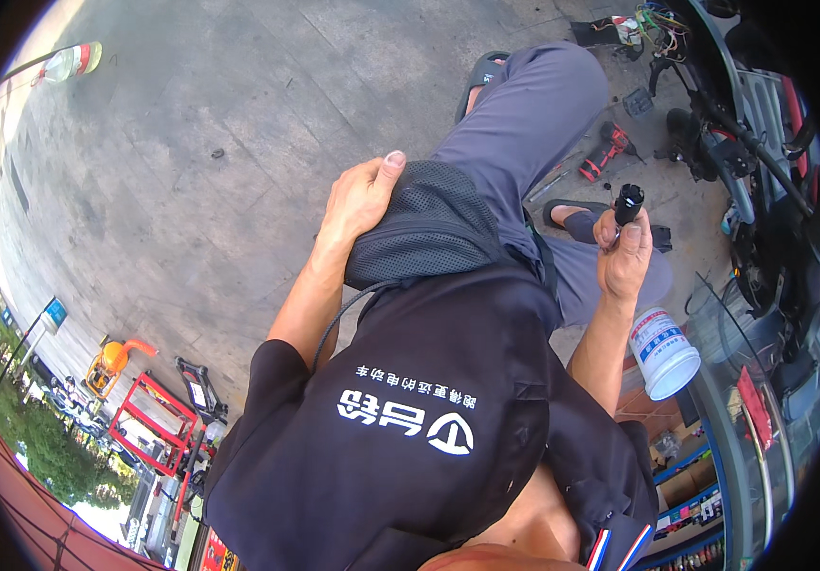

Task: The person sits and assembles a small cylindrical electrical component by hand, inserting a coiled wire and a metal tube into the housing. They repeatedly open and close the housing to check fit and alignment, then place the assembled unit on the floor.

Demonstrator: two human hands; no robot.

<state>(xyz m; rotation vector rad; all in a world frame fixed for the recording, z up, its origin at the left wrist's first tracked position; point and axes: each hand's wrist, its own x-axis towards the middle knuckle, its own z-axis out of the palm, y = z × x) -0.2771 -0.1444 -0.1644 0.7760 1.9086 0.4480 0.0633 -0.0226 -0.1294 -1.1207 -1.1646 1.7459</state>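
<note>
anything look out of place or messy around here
Yes: a tangle of coloured wires sits exposed at the upper right, bunched in the open rather than tucked away. A red power tool lies on its side on the paving. No spill is evident.

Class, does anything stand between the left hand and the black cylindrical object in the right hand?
Yes, in this view: the black mesh pouch, at the left hand, then a grey trouser leg cross the line to the black cylindrical object in the right hand. One view cannot settle whether they block it in height.
</note>
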